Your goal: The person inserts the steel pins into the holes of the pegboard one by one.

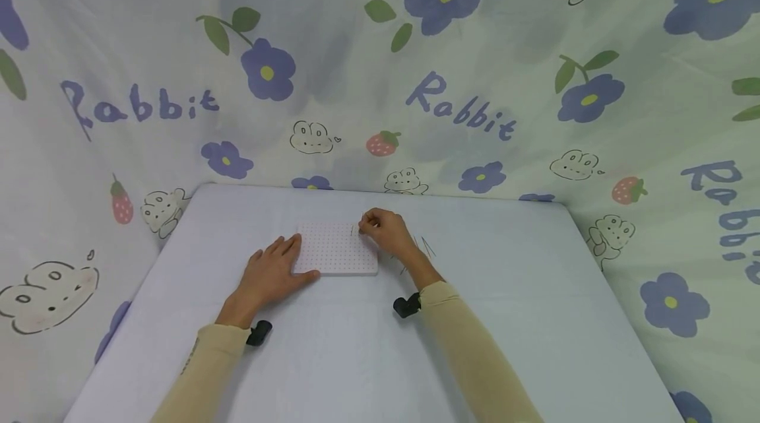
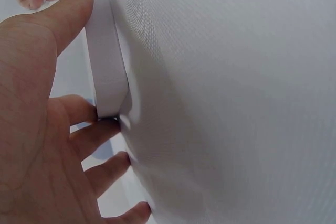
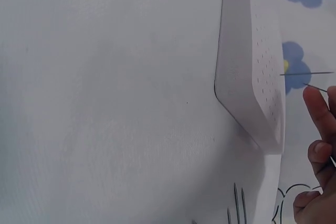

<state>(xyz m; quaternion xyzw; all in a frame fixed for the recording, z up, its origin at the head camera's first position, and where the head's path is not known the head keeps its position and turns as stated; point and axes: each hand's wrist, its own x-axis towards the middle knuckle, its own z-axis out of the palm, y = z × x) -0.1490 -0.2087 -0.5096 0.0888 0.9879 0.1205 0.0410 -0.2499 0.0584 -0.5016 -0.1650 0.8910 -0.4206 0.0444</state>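
Observation:
A white square board [image 1: 335, 251] with a grid of small holes lies flat on the table. My left hand [image 1: 274, 271] rests at its left side, the thumb against the front edge and the fingertips by the left edge. One thin metal needle [image 3: 307, 73] stands upright in the board near its far right corner. Beside it, my right hand [image 1: 382, 231] pinches another needle [image 3: 316, 87] over the board between thumb and fingertips; most of that needle is hidden or out of view.
Several loose needles [image 3: 236, 203] lie on the table to the right of the board, partly behind the right wrist. The white-covered table [image 1: 505, 344] meets a patterned cloth [image 1: 350, 80] at the back and sides.

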